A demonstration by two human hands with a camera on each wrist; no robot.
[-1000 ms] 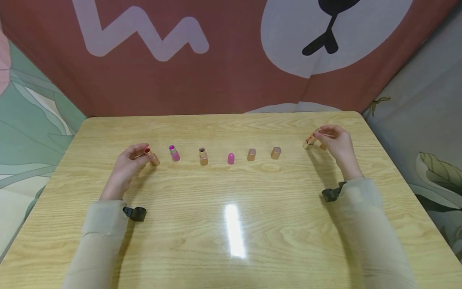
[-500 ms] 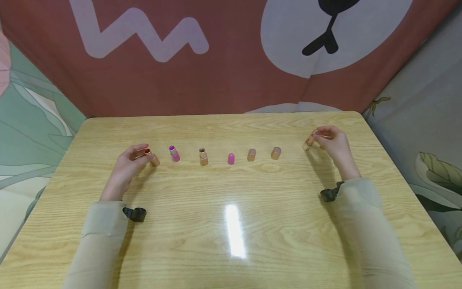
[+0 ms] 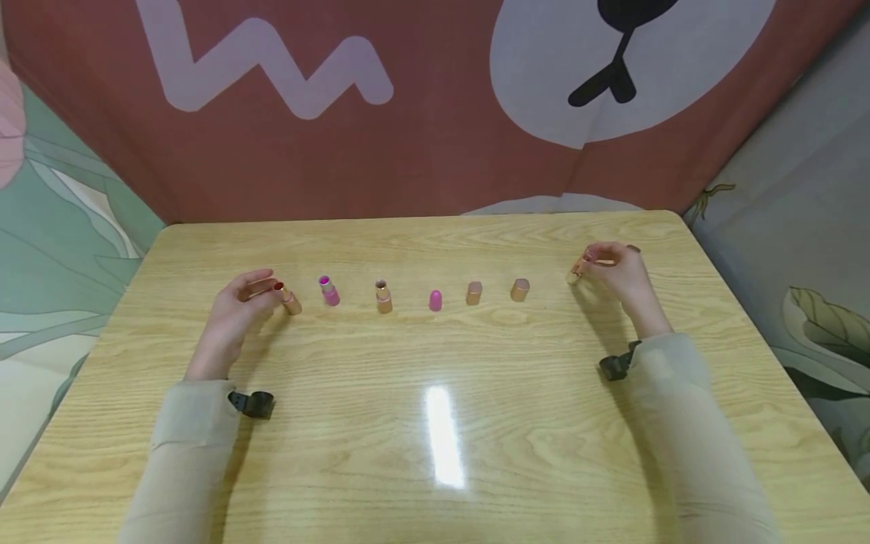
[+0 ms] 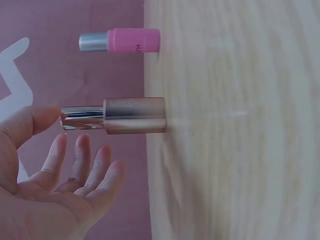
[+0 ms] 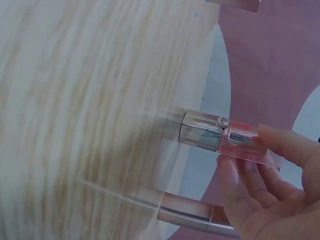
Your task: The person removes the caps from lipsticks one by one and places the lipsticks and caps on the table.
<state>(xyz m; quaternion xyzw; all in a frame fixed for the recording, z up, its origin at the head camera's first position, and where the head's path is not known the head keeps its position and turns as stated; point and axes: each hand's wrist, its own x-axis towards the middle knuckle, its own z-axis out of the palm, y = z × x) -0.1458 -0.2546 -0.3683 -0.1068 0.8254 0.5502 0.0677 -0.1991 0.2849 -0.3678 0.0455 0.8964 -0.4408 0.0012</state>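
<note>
and at the far right of the bench (image 3: 326, 461), a clear tube (image 5: 225, 135) sits pinched between thumb and fingertip of the right hand (image 3: 615, 272); whether its base touches the wood, i cannot tell! just beside it, partly behind that hand, a rose-gold piece (image 5: 185, 212). over on the left, the left hand (image 3: 234, 306) has thumb and forefinger on the top of an upright rose-gold tube (image 4: 135, 116), the other fingers loosely bent. between the hands, well apart, runs the row: a pink tube (image 3: 329, 292), an uncapped gold tube (image 3: 384, 297), a magenta piece (image 3: 436, 301), then two tan pieces (image 3: 473, 293) (image 3: 519, 289). behind, a red backdrop (image 3: 428, 159).
</note>
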